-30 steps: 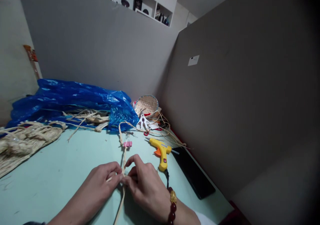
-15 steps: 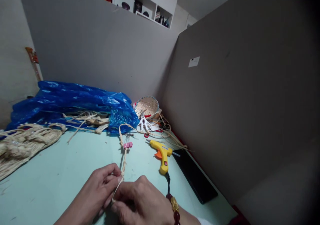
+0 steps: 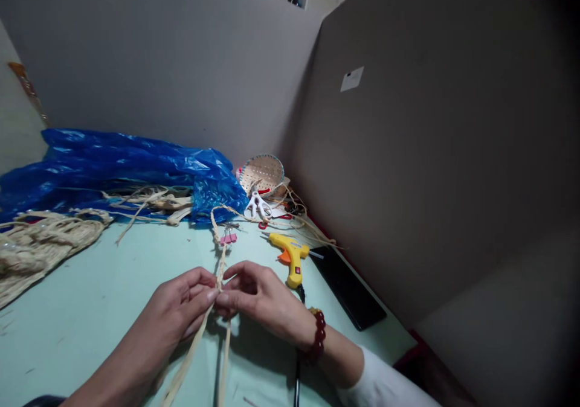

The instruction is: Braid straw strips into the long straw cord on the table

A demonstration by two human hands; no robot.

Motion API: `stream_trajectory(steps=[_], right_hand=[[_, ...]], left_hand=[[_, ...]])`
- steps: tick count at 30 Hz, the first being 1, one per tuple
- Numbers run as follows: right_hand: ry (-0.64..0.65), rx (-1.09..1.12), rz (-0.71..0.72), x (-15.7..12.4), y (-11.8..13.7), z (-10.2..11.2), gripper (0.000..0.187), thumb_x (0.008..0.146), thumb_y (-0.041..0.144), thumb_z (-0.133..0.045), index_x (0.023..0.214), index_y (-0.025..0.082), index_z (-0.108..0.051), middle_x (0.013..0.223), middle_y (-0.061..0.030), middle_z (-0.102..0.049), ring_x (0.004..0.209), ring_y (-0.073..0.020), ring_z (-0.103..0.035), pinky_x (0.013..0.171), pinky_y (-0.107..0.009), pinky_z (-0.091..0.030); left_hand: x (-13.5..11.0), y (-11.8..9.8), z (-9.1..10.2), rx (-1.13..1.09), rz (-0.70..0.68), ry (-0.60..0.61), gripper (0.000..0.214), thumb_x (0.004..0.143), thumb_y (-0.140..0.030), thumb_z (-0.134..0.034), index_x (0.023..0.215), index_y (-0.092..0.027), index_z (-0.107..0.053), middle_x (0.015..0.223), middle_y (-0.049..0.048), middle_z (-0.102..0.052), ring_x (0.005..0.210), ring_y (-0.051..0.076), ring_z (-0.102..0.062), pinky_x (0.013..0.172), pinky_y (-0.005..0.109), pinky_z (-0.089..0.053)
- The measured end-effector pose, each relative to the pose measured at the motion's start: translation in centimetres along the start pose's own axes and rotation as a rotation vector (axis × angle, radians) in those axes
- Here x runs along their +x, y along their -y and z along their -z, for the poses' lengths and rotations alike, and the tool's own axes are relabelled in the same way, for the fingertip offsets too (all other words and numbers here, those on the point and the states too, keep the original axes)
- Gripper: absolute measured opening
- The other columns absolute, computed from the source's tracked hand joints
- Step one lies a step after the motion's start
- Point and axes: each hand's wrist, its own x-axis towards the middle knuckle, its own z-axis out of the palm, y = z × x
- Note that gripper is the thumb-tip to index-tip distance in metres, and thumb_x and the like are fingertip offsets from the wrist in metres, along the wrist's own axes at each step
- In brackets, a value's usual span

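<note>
A thin pale braid of plant fibre point(image 3: 222, 263) runs from a pink binder clip point(image 3: 228, 238) toward me. My left hand point(image 3: 185, 303) pinches it near its lower end between thumb and fingers. Against the same spot my right hand point(image 3: 260, 298) is closed, its thumb and fingertips gripping the fibre from the other side. Below the hands, two loose strands point(image 3: 190, 355) hang apart toward the front edge of the view. The fingertips hide the exact crossing of the strands.
A yellow glue gun point(image 3: 292, 259) lies right of the braid, beside a black flat slab point(image 3: 348, 289). White-handled cutters point(image 3: 258, 206) and a woven basket point(image 3: 261, 174) are at the back. Blue plastic point(image 3: 136, 159) covers fibre bundles; a woven fibre piece point(image 3: 45, 250) lies left.
My right hand has moved up and away from me to meet the left at the braid. Two strands now trail below the hands. The camera view has tipped downward.
</note>
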Motion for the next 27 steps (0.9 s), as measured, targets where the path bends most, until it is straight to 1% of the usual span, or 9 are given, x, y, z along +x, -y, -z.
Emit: stream_trajectory(steps=[2,4,8,11,14,17,19,22,27], right_hand=[[0.157,0.163,-0.043,0.2,-0.6,0.0,0.045,0.07,0.049,-0.076,0.092,0.015,-0.055,0.075,-0.0009,-0.06,0.066,-0.0126,-0.058,0.064,-0.023,-0.043],[0.215,0.16,-0.032,0.2,-0.8,0.0,0.041,0.075,0.05,-0.072,0.087,0.015,-0.054,0.074,-0.0009,-0.059,0.067,-0.0119,-0.058,0.068,-0.024,-0.044],[0.303,0.117,-0.073,0.0,-1.0,0.0,0.037,0.084,0.051,-0.062,0.089,0.017,-0.05,0.075,-0.0021,-0.06,0.061,-0.0107,-0.057,0.061,-0.024,-0.046],[0.32,0.205,-0.108,0.2,-1.3,0.0,0.041,0.08,0.053,-0.066,0.089,0.016,-0.049,0.072,-0.001,-0.057,0.058,-0.01,-0.055,0.053,-0.02,-0.045],[0.359,0.378,-0.104,0.6,-1.8,0.0,0.047,0.073,0.053,-0.074,0.088,0.015,-0.051,0.072,0.0005,-0.053,0.066,-0.0123,-0.061,0.06,-0.022,-0.051],[0.409,0.418,-0.079,0.8,-1.8,0.1,0.039,0.077,0.047,-0.072,0.088,0.015,-0.052,0.076,-0.0006,-0.054,0.065,-0.0128,-0.062,0.058,-0.023,-0.051],[0.382,0.336,-0.097,0.7,-1.4,0.2,0.026,0.085,0.038,-0.063,0.087,0.015,-0.053,0.079,-0.0016,-0.055,0.057,-0.0093,-0.057,0.05,-0.02,-0.046],[0.253,0.104,-0.098,0.4,-0.5,0.2,0.012,0.09,0.025,-0.054,0.083,0.014,-0.057,0.074,0.0007,-0.054,0.049,-0.0047,-0.041,0.045,-0.017,-0.034],[-0.011,-0.466,0.181,-0.4,0.4,-0.1,0.02,0.087,0.033,-0.064,0.09,0.014,-0.07,0.059,0.0047,-0.049,0.056,-0.0077,-0.042,0.056,-0.02,-0.032]], left_hand=[[-0.2,0.0,-0.3,0.049,-0.022,0.023,0.03,0.081,-0.049,-0.061,0.081,-0.02,-0.051,0.066,-0.0022,-0.062,0.054,0.01,-0.053,0.051,0.019,-0.035],[-0.4,0.0,-0.6,0.21,-0.069,0.009,0.029,0.085,-0.05,-0.054,0.08,-0.022,-0.05,0.071,-0.001,-0.063,0.068,0.016,-0.061,0.063,0.025,-0.044],[-0.7,-0.1,-0.9,0.522,-0.129,-0.043,0.03,0.091,-0.05,-0.041,0.079,-0.023,-0.049,0.07,-0.0028,-0.062,0.07,0.017,-0.06,0.067,0.028,-0.042],[-0.8,-0.2,-0.7,0.525,-0.138,-0.016,0.031,0.093,-0.049,-0.037,0.081,-0.024,-0.049,0.07,-0.0037,-0.062,0.07,0.017,-0.06,0.069,0.028,-0.041],[-0.9,-0.2,-0.6,0.509,-0.158,-0.022,0.031,0.093,-0.05,-0.037,0.082,-0.024,-0.05,0.071,-0.0035,-0.062,0.072,0.016,-0.059,0.07,0.027,-0.041],[-1.0,-0.1,-0.5,0.538,-0.152,-0.038,0.032,0.093,-0.051,-0.036,0.081,-0.024,-0.05,0.069,-0.0037,-0.062,0.071,0.017,-0.059,0.07,0.028,-0.04],[-1.0,-0.1,-0.4,0.591,-0.149,-0.077,0.032,0.093,-0.051,-0.036,0.08,-0.025,-0.049,0.066,-0.0045,-0.061,0.067,0.017,-0.057,0.067,0.028,-0.039],[-0.9,-0.2,-0.4,0.631,-0.136,-0.105,0.031,0.092,-0.051,-0.037,0.078,-0.025,-0.048,0.063,-0.0058,-0.054,0.063,0.016,-0.051,0.062,0.028,-0.035],[-0.8,-0.2,-0.4,0.666,-0.166,-0.121,0.03,0.092,-0.05,-0.034,0.081,-0.026,-0.047,0.064,-0.0057,-0.05,0.063,0.017,-0.048,0.061,0.028,-0.034]])
